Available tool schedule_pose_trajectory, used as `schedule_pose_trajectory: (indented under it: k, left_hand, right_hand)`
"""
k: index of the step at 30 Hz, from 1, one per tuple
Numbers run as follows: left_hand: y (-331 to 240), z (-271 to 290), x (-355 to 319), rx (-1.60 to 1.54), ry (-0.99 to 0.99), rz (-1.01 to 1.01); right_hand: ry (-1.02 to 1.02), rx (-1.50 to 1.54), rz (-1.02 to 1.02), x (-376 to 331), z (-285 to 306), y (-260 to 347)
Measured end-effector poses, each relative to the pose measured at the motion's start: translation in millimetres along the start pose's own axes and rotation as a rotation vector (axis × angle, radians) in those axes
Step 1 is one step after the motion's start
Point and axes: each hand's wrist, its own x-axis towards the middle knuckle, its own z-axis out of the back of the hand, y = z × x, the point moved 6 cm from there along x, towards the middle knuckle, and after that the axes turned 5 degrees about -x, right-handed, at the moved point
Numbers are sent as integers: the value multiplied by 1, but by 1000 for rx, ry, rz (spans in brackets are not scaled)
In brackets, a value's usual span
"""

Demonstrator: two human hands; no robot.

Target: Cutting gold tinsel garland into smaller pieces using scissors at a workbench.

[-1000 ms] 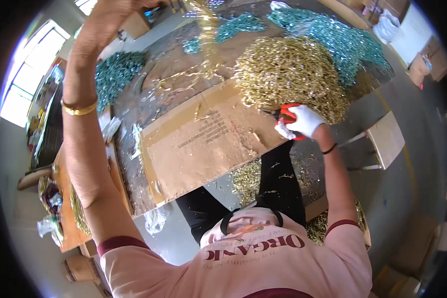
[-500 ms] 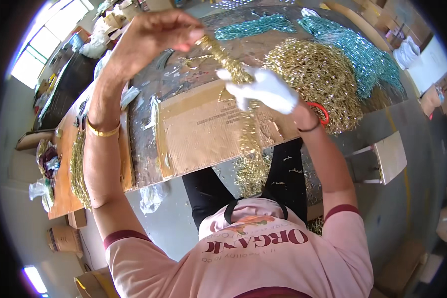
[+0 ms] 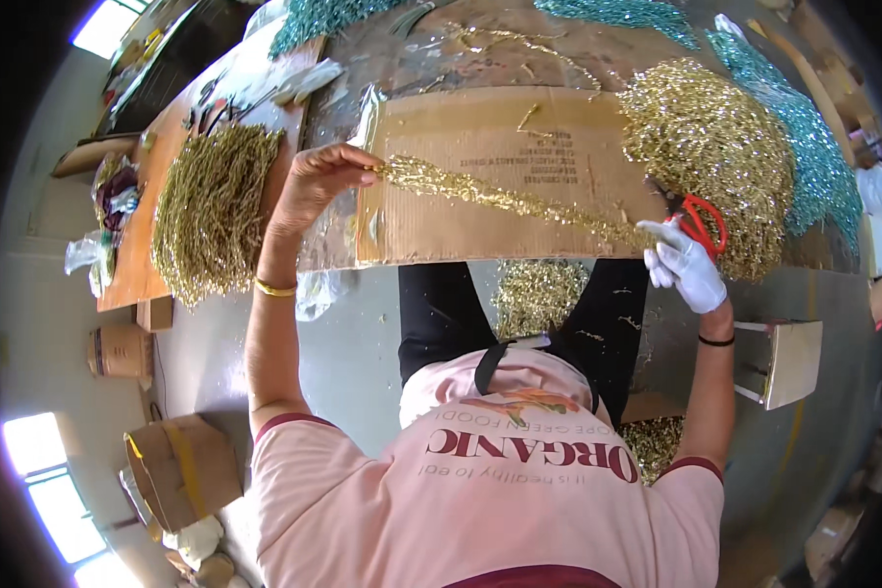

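My bare left hand (image 3: 325, 184), with a bangle at the wrist, pinches one end of a gold tinsel bunch (image 3: 505, 199). The bunch stretches slantwise above a flat cardboard sheet (image 3: 431, 127), dropping toward the right. At its lower end my right hand (image 3: 691, 274), in a white glove, closes thumb and fingers on the strands. Just behind that glove lie scissors with red handles (image 3: 706, 223). A big heap of gold tinsel (image 3: 710, 147) spreads beside the scissors, at the right of the cardboard.
Teal tinsel (image 3: 818, 186) borders the gold heap, with more along the far edge. Left of me, a gold tinsel bundle (image 3: 211, 206) hangs over an orange-brown board (image 3: 127, 279). Gold scraps (image 3: 539, 294) lie below the table between my legs. A stool (image 3: 789, 363) stands at the right.
My hands have moved apart and lower, the right one sliding along to the far end of the tinsel. The bunch, which hung down below the glove, is now stretched between both hands. The view has shifted.
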Motion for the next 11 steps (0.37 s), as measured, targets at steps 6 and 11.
schedule_pose_trajectory:
  k: [6, 11]
  left_hand:
    - [41, 3, -26, 197, -75, 81]
    - [83, 23, -53, 386, -75, 65]
  right_hand:
    - [-321, -1450, 738, 27, -22, 13]
    - [-426, -1484, 680, 49, -31, -7]
